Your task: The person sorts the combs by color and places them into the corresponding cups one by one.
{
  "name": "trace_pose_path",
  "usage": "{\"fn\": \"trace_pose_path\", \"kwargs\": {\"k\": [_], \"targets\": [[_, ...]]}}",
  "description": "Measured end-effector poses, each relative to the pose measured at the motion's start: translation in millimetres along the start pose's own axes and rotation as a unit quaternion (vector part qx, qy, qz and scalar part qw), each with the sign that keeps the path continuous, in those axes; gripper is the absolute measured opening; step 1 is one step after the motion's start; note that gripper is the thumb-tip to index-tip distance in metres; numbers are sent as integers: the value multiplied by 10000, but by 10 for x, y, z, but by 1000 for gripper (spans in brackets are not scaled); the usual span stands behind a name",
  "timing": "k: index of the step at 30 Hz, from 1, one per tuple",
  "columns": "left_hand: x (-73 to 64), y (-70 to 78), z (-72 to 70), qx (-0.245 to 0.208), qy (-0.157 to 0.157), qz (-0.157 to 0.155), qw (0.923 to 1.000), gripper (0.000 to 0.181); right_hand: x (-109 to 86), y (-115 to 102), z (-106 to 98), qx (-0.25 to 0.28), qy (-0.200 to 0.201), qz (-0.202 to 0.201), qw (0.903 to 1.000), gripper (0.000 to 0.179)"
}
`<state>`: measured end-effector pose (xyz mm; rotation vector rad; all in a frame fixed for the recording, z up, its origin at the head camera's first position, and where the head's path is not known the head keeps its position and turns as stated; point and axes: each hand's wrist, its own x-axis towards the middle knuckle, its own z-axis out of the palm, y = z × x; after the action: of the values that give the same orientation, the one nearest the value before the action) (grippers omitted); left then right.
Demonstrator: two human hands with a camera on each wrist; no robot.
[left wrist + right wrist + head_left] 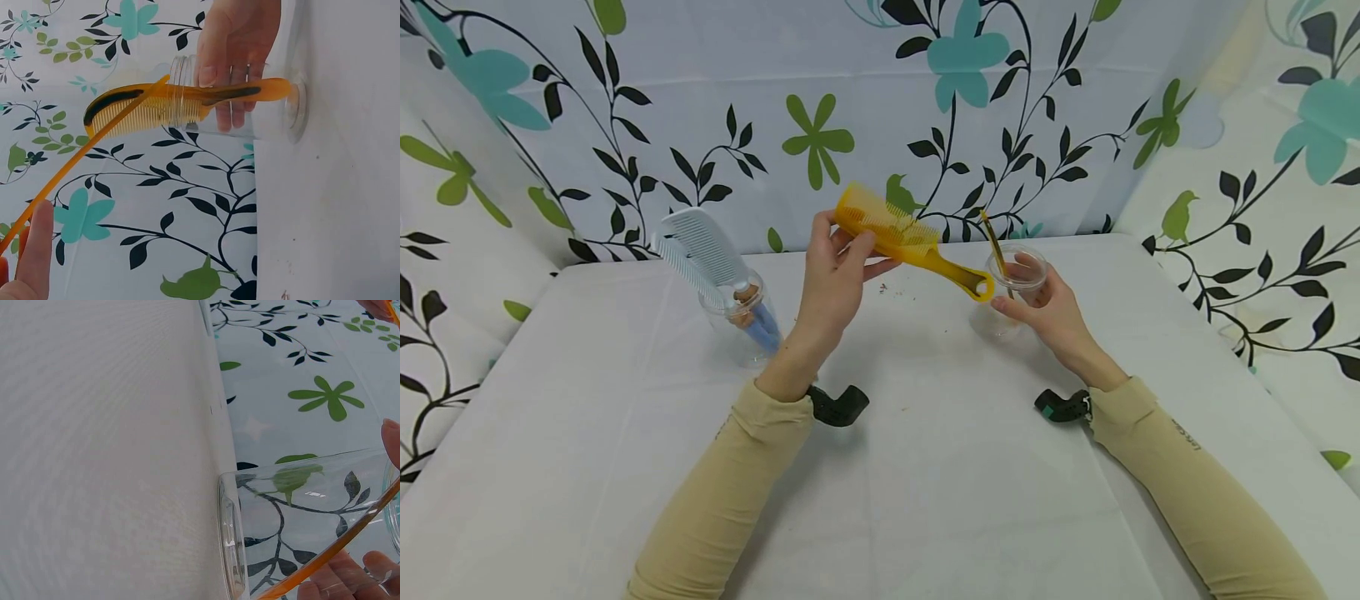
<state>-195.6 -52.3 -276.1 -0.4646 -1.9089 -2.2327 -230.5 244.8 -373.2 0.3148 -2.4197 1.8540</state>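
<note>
My left hand (833, 287) holds a yellow comb (886, 230) between thumb and fingers, above the table, its looped handle slanting down to the right. In the left wrist view this comb shows edge-on. My right hand (1060, 321) grips a clear jar (272, 128) that stands on the table. Inside the jar an orange comb with dark streaks (250, 92) leans, handle down, its toothed end sticking out above the rim. The yellow comb's handle end appears close to the jar in the head view; whether they touch I cannot tell.
Left of my left hand stands another clear jar (724, 343) with pale combs (703, 242) and blue and brown handles in it. Small dark crumbs lie on the white table (925, 467). A leaf-patterned cloth (865, 83) hangs behind. Both wrists carry black mounts (842, 407).
</note>
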Motion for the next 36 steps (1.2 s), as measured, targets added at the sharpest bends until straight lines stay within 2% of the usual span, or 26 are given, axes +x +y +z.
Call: {"fn": "trace_pose_path", "kwargs": {"k": [8,15,23,31,36], "targets": [[-30,-30,75,-410,316,222,9984,29,4,7,1,-4,-9,-7,10000,72],[-62,-136,169,-481,289,467,9973,30,4,11,3,10,-4,43,10000,71],[-94,-198,248,-507,106,379,9979,32,-2,3,-1,-300,56,262,9992,73],[-109,-205,293,-606,150,221,9978,31,-10,6,-11,-378,37,259,9989,74],[-113,-197,320,-680,137,230,9973,33,-12,2,-13,-339,23,180,9993,72]]}}
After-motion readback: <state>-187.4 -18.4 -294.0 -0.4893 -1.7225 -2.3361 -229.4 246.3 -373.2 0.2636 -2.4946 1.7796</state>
